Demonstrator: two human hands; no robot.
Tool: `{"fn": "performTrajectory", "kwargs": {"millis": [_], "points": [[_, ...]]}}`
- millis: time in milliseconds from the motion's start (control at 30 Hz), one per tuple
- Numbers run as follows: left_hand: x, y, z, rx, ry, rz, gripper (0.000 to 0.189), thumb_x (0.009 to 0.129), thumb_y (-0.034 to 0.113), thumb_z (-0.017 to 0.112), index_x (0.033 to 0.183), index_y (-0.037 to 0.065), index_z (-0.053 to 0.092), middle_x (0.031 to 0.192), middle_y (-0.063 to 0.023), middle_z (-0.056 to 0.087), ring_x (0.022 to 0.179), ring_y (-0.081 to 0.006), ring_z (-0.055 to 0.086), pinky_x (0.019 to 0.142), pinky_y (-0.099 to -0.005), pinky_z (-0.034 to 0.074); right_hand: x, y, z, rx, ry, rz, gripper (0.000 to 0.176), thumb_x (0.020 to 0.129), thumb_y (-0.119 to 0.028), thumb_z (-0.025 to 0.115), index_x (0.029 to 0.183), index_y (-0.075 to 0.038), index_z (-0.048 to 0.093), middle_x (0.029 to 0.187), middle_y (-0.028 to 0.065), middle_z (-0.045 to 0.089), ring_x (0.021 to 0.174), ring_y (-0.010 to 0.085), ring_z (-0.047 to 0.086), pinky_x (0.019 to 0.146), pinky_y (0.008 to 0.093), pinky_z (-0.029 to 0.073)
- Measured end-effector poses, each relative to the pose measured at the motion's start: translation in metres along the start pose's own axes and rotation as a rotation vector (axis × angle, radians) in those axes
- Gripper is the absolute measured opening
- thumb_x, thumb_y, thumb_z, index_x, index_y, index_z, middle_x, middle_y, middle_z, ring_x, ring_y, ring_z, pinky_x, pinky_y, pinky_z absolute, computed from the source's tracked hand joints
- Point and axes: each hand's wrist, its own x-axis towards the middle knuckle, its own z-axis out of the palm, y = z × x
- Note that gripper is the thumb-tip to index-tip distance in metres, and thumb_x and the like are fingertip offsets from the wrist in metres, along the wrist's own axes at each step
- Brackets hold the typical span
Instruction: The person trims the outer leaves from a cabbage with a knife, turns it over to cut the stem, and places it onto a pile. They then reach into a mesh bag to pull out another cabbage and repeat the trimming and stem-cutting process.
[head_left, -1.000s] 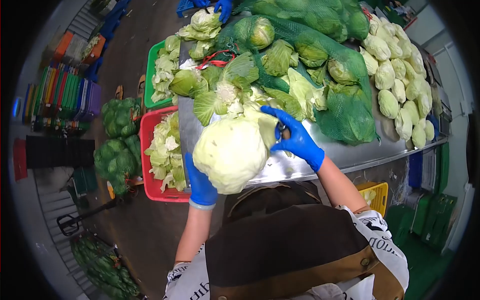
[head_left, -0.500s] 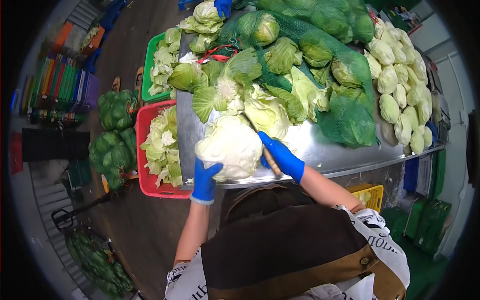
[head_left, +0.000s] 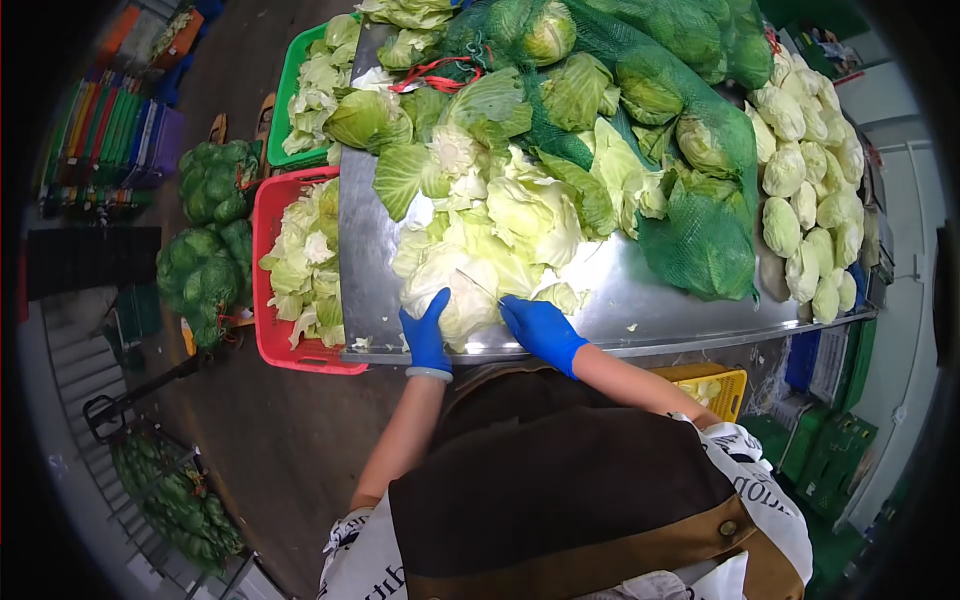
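Observation:
A pale, trimmed cabbage [head_left: 450, 297] rests near the front edge of the metal table [head_left: 374, 290]. My left hand [head_left: 427, 334], in a blue glove, grips its lower left side, the thumb pressed against it. At the cabbage's right side my gloved right hand [head_left: 543, 333] is closed around the knife, whose handle is hidden. The thin blade [head_left: 480, 279] lies across the top of the cabbage. Loose pale leaves [head_left: 535, 215] are piled just behind, with a cut green cabbage [head_left: 370, 120] farther back.
Green net bags [head_left: 700, 245] of cabbages cover the back of the table. Peeled cabbages [head_left: 782, 225] are heaped at the right. A red crate [head_left: 265, 270] and a green crate [head_left: 280, 120] with leaves stand along the left edge. A yellow crate [head_left: 738, 392] is below the right front edge.
The cabbage has turned and sits slightly lower. My right hand has moved left and down, bringing the blade onto it. Another blue-gloved hand at the top has left the view.

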Motion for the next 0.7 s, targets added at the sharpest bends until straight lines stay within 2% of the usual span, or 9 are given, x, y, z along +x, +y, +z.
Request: {"fn": "performTrajectory", "kwargs": {"millis": [167,300,467,700], "points": [[-0.006,0.001,0.008,-0.003,0.08,-0.007,0.063,0.071,0.005,0.08,0.125,-0.002,0.048,0.116,-0.012,0.057,0.102,-0.0227,0.058,0.087,-0.0342,0.05,0.009,-0.011,-0.001,-0.087,-0.021,0.026,0.018,0.094,-0.021,0.047,0.097,-0.004,0.054,0.074,0.0211,0.063,0.067,0.0403,0.061,0.06,0.0505,0.047],[0.0,0.001,0.008,0.008,0.065,0.014,0.068,0.07,0.005,0.08,0.127,-0.002,0.045,0.118,-0.0127,0.055,0.105,-0.0236,0.057,0.088,-0.0351,0.05,-0.001,-0.004,0.001,-0.127,0.067,-0.022,0.016,0.092,-0.019,0.048,0.097,-0.005,0.054,0.072,0.0195,0.063,0.063,0.0383,0.061,0.058,0.0491,0.048],[-0.003,0.002,0.01,-0.045,0.087,-0.05,0.073,0.069,0.005,0.081,0.13,-0.002,0.041,0.121,-0.0136,0.053,0.108,-0.0247,0.055,0.089,-0.0362,0.05,-0.01,0.0,-0.002,-0.197,0.076,-0.015,0.016,0.091,-0.018,0.05,0.098,-0.005,0.055,0.074,0.0187,0.063,0.061,0.0361,0.062,0.055,0.0476,0.048],[-0.001,0.002,0.01,-0.028,0.065,-0.031,0.074,0.069,0.005,0.081,0.13,-0.002,0.041,0.121,-0.0144,0.053,0.107,-0.0251,0.055,0.089,-0.0362,0.05,-0.017,0.006,0.004,-0.219,0.127,-0.025,0.014,0.092,-0.019,0.049,0.098,-0.007,0.054,0.074,0.0175,0.061,0.059,0.0352,0.062,0.053,0.0465,0.049]]}}
